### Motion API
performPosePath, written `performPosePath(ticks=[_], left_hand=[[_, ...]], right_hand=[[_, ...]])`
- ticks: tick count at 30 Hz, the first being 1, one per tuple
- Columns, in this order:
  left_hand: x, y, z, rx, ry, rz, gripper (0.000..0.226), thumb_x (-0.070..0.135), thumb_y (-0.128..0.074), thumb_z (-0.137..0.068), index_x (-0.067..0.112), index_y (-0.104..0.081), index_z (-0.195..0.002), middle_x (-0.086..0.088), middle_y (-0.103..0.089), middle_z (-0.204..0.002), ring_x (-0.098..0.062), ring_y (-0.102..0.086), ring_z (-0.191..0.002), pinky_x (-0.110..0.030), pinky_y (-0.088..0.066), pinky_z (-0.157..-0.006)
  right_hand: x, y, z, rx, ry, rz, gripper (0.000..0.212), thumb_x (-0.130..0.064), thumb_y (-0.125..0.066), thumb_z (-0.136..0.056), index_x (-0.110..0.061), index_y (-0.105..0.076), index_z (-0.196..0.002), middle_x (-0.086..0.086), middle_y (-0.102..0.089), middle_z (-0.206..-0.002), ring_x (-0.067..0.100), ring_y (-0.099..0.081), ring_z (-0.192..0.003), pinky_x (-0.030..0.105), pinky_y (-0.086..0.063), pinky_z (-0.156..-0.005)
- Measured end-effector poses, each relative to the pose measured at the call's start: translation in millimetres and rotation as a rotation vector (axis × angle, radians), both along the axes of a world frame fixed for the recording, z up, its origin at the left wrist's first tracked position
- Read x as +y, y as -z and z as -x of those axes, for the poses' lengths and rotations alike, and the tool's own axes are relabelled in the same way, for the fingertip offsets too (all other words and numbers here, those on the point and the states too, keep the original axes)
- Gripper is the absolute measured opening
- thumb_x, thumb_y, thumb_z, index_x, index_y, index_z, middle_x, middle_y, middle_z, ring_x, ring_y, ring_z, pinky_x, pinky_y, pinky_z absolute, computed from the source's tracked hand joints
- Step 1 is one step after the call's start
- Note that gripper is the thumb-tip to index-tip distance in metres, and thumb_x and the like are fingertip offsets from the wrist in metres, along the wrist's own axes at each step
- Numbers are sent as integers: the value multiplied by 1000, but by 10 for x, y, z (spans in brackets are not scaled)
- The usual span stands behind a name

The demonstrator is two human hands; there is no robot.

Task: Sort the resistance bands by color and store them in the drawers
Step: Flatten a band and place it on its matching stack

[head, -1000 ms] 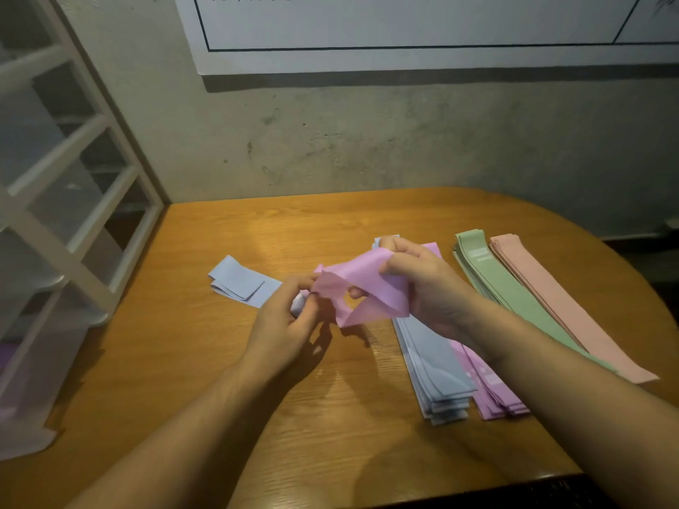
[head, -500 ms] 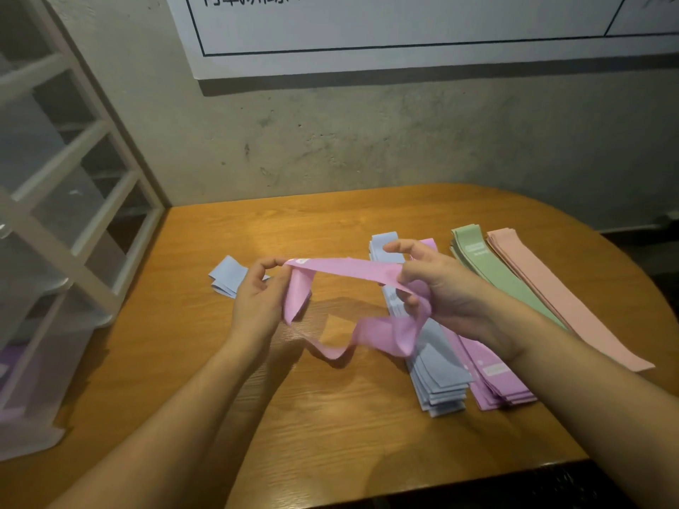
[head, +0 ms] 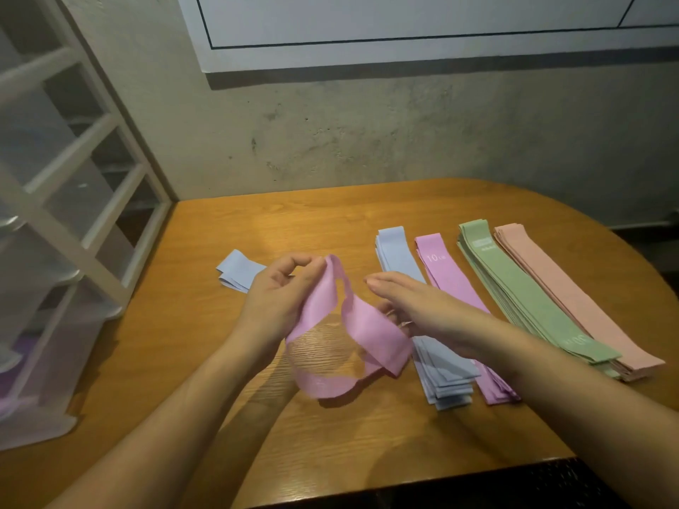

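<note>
A loose pink resistance band (head: pixel 349 332) hangs in a twisted loop over the middle of the table. My left hand (head: pixel 279 292) pinches its upper end between thumb and fingers. My right hand (head: pixel 408 303) lies flat over its right part, fingers under the hand touching the band. To the right lie four sorted stacks: blue bands (head: pixel 437 365), pink bands (head: pixel 448 273), green bands (head: pixel 514 288) and peach bands (head: pixel 566 288). A folded blue band (head: pixel 237 271) lies apart behind my left hand. The white drawer unit (head: pixel 66 214) stands at the left.
The wooden table (head: pixel 294 214) ends in a rounded right edge and a dark front edge near me. A concrete wall with a white poster (head: pixel 404 27) rises behind it. A purple item shows faintly through a lower translucent drawer (head: pixel 22 361).
The pink band was stretched between both hands; now it sags into a loose loop. My hands have come closer together, and my right hand has flattened over the band.
</note>
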State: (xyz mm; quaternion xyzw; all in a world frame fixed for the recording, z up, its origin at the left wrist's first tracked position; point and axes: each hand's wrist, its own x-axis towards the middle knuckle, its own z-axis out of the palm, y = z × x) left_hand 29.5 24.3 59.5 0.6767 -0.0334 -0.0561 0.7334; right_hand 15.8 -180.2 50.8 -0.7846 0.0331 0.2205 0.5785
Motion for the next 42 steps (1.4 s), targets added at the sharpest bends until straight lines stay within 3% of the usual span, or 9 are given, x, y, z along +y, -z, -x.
performPosePath(ticks=[5,9,12,16,21,27,30,36,42], left_hand=[[6,-101,65,-43,71,13,19,33,-65,-80,15,-66,-85,10,-67,-69,-4,-58,-58,-15,-46,-53],[114,-115,56,-86,64,28,6,26,-72,-82,22,-69,-78,8,-65,-63,-5,-58,-54,-16,-44,-50],[172,-158,75,-156,50,15,12,11,-72,-74,11,-63,-82,8,-62,-53,-3,-56,-47,-15,-45,-50],[227,-121,64,-276,-52,-87,22,-14,-70,-80,5,-59,-80,9,-61,-53,-1,-59,-48,-12,-46,-52],[243,5,66,-350,-93,-238,28,-7,-75,-80,13,-68,-98,18,-55,-48,4,-54,-46,-5,-39,-53],[363,221,7,-380,60,-401,25,34,-85,-68,42,-76,-89,22,-74,-80,7,-62,-71,-11,-46,-70],[366,304,-22,-488,95,-454,12,44,-76,-77,51,-76,-87,12,-72,-76,-1,-59,-67,-17,-42,-60],[285,367,-82,-638,28,-463,9,21,-69,-84,27,-69,-90,18,-67,-111,-10,-66,-99,-24,-53,-77],[79,262,-7,-557,108,-367,48,-6,-50,-90,37,-56,-110,27,-66,-104,2,-65,-98,-15,-47,-80]], right_hand=[[168,-48,-9,59,-82,-103,51,-67,-51,-92,-30,-66,-123,1,-68,-78,17,-57,-73,33,-38,-65],[151,-30,-16,170,-72,-145,52,-53,-71,-86,-13,-73,-119,5,-68,-91,15,-57,-73,30,-40,-69],[95,-66,10,222,-98,-186,31,-38,-67,-93,-11,-75,-106,-3,-64,-75,7,-53,-56,19,-40,-56],[33,-74,33,141,-15,-231,11,-27,-68,-93,-21,-64,-85,0,-67,-81,12,-61,-68,21,-45,-60],[-31,-152,57,20,52,-257,19,-37,-75,-80,-21,-65,-82,-1,-69,-82,11,-62,-70,21,-42,-59],[-59,-170,70,-133,104,-347,12,-33,-79,-78,-22,-74,-82,0,-68,-85,15,-57,-80,29,-39,-70],[-49,-211,92,-206,83,-346,11,-24,-82,-77,-20,-75,-86,0,-68,-84,13,-57,-78,26,-41,-69],[39,-291,123,-268,103,-420,21,-20,-77,-71,-17,-70,-90,4,-73,-81,15,-64,-75,22,-50,-70],[114,-388,71,-349,170,-417,7,-18,-73,-83,-17,-69,-88,-2,-70,-80,9,-61,-76,24,-47,-74]])
